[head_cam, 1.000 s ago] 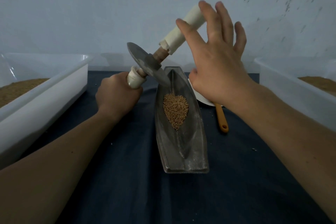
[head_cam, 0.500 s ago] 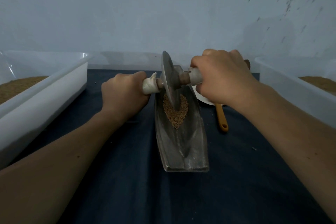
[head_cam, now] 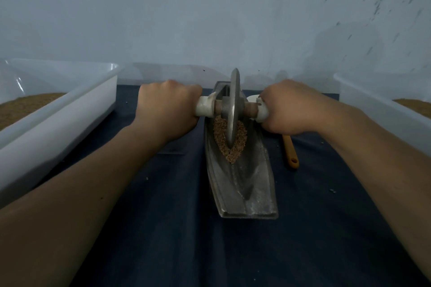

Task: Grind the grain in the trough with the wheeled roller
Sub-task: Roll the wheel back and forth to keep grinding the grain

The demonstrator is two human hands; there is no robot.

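Hands first: my left hand (head_cam: 166, 109) is fisted tight on the roller's (head_cam: 233, 107) left grip, knuckles up, and my right hand (head_cam: 288, 108) is clamped the same way on the right grip. Roller sits between the two fists, its axle running left to right and about level, white-wrapped grip ends poking out just inside each fist. Disc stands upright and edge-on to me, centred on the axle, its lower rim down in the grain (head_cam: 229, 141).

Grain is a small brown heap, wide at the far side and tapering to a point toward me, split by the disc. It lies in the far half of the trough (head_cam: 242, 189), below and between my hands.

Trough is a long boat-shaped metal piece, long axis running away from me, crosswise to the axle, near end squared off, far end behind the disc. Near half of its channel is bare metal with a dusty film.

Outward from there: dark cloth (head_cam: 186, 240) under everything, orange handle (head_cam: 290, 154) just right of the trough with its bowl hidden behind my right hand, white bins left (head_cam: 58, 119) and right (head_cam: 373, 105), each with brown grain inside.
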